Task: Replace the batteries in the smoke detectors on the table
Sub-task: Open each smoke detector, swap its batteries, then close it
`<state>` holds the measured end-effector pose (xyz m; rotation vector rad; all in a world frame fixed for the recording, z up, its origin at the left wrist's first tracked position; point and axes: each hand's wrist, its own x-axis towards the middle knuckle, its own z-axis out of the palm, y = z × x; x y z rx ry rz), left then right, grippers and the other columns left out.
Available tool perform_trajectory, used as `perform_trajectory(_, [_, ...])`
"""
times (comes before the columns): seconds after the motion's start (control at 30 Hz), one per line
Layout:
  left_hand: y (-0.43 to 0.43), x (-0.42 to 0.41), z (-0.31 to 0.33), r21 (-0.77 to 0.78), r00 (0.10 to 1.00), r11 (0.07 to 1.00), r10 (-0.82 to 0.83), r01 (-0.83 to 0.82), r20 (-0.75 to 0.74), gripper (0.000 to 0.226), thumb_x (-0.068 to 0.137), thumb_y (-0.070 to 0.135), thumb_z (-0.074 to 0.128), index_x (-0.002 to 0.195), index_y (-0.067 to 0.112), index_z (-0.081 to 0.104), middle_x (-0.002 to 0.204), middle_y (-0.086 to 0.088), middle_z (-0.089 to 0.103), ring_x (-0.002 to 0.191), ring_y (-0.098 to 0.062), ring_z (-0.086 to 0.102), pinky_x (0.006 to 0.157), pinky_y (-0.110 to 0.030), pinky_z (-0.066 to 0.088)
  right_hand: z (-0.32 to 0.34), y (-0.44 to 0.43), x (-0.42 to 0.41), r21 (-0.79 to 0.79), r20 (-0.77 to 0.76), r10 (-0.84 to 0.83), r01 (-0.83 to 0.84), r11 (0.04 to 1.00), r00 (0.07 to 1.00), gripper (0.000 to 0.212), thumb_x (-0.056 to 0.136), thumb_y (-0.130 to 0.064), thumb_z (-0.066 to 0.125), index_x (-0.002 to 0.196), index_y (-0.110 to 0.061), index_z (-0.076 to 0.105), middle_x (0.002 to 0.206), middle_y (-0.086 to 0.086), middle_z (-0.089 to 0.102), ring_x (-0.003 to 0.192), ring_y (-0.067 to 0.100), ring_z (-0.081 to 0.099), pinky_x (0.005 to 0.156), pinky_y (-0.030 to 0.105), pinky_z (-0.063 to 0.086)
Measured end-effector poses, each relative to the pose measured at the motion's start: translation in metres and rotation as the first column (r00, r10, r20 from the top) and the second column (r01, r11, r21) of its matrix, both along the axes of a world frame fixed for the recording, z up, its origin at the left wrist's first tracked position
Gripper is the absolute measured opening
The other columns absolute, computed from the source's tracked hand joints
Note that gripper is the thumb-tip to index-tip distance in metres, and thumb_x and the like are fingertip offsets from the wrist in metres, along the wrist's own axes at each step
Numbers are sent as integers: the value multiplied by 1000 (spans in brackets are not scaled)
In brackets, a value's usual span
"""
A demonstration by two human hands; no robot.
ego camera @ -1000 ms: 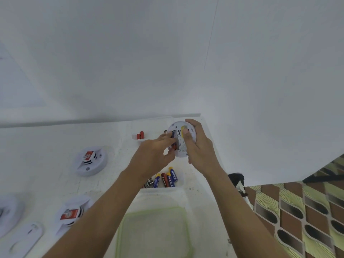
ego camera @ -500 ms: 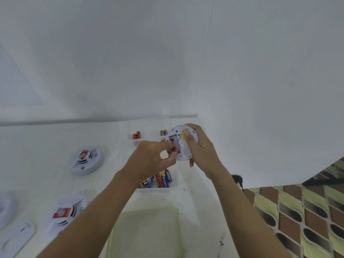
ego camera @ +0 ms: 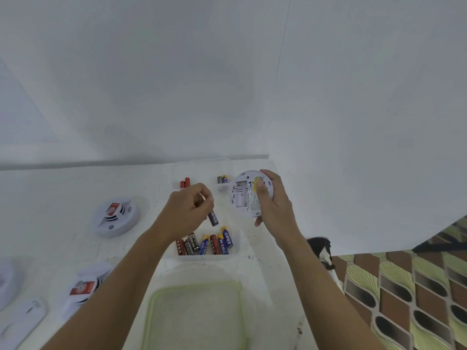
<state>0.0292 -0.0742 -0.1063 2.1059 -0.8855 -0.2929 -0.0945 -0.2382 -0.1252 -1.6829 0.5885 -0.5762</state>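
Note:
My right hand [ego camera: 274, 205] grips a round white smoke detector [ego camera: 243, 195] above the table, its back facing me and its battery bay showing empty. My left hand [ego camera: 188, 210] pinches a dark blue battery [ego camera: 213, 218] just left of the detector, above a clear tray [ego camera: 235, 251] holding several loose batteries [ego camera: 204, 243]. Two more white detectors with red labels lie on the table at the left, one [ego camera: 117, 215] farther back and one [ego camera: 84, 289] nearer.
Small clear compartments at the back hold red batteries [ego camera: 185, 183] and blue ones [ego camera: 222, 179]. A green-rimmed lid [ego camera: 151, 311] lies near me. White detector parts [ego camera: 17, 317] sit at the far left. The table's right edge drops to a patterned floor [ego camera: 417, 286].
My left hand has pulled away from the detector to the left and down, bringing a battery out with it. The detector's bay now shows empty. My right hand keeps its hold.

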Motion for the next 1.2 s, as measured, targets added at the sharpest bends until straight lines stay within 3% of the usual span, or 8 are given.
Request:
perform_trajectory(0.13, [2, 7, -9, 375, 977, 910, -209, 177, 46, 20, 94, 41, 58, 87, 23, 65, 71, 11, 64, 58, -2, 55, 57, -15, 40, 0, 0, 4, -16, -9, -4, 4, 1000, 1000, 31, 105, -44, 41, 134, -36, 45, 105, -10, 67, 79, 14, 70, 50, 31, 57])
perform_trajectory(0.23, [0, 10, -16, 505, 962, 836, -271, 213, 43, 26, 92, 48, 58, 94, 24, 68, 75, 12, 66, 64, 0, 58, 60, -17, 40, 1, 1, 8, -9, -15, -3, 3, 1000, 1000, 30, 105, -44, 42, 134, -37, 45, 104, -12, 67, 81, 15, 70, 50, 30, 56])
perform_trajectory(0.4, [-1, 15, -4, 489, 961, 845, -273, 215, 49, 27, 93, 46, 59, 94, 22, 70, 71, 12, 67, 58, 3, 62, 61, -15, 46, 4, 0, 13, 6, -5, 1, -1, 1000, 1000, 30, 104, -45, 43, 133, -38, 46, 102, -14, 67, 81, 16, 70, 49, 28, 54])
perform_trajectory(0.7, [-44, 55, 18, 137, 989, 989, -69, 50, 134, 7, 92, 27, 63, 91, 21, 67, 78, 4, 66, 66, -5, 56, 61, -20, 41, 4, -9, 24, 21, 42, -66, 65, 998, 997, 31, 106, -38, 42, 137, -33, 45, 105, -14, 65, 80, 8, 70, 51, 30, 57])
perform_trajectory(0.83, [-80, 81, 6, 294, 997, 956, -32, 10, 69, 28, 93, 31, 64, 115, 15, 60, 93, 0, 67, 84, -16, 60, 67, -20, 43, 0, -16, 29, 31, 57, -92, 90, 995, 994, 31, 106, -36, 42, 137, -32, 45, 110, -10, 65, 83, 10, 70, 50, 29, 56])
perform_trajectory(0.9, [-93, 92, 2, 386, 1000, 922, -14, 7, 15, 42, 87, 37, 72, 118, 12, 60, 104, -5, 67, 92, -19, 64, 76, -26, 48, -1, -20, 31, 38, 55, -91, 89, 995, 994, 30, 106, -35, 42, 136, -34, 45, 113, -6, 65, 86, 14, 71, 49, 29, 56])
perform_trajectory(0.97, [-102, 98, 1, 470, 999, 882, -11, 24, -32, 49, 81, 38, 78, 119, 12, 61, 108, -8, 66, 87, -19, 66, 71, -27, 48, -2, -24, 33, 43, 47, -86, 84, 996, 995, 28, 106, -34, 43, 134, -36, 46, 116, -3, 65, 88, 17, 71, 49, 29, 57])
perform_trajectory(1.2, [-114, 105, -7, 612, 998, 789, -56, 40, 6, 29, 86, 29, 71, 110, 13, 69, 110, -8, 68, 85, -22, 58, 67, -24, 43, -2, -31, 36, 52, 36, -68, 66, 996, 997, 29, 106, -33, 44, 135, -35, 47, 112, -11, 65, 86, 11, 72, 50, 30, 58])
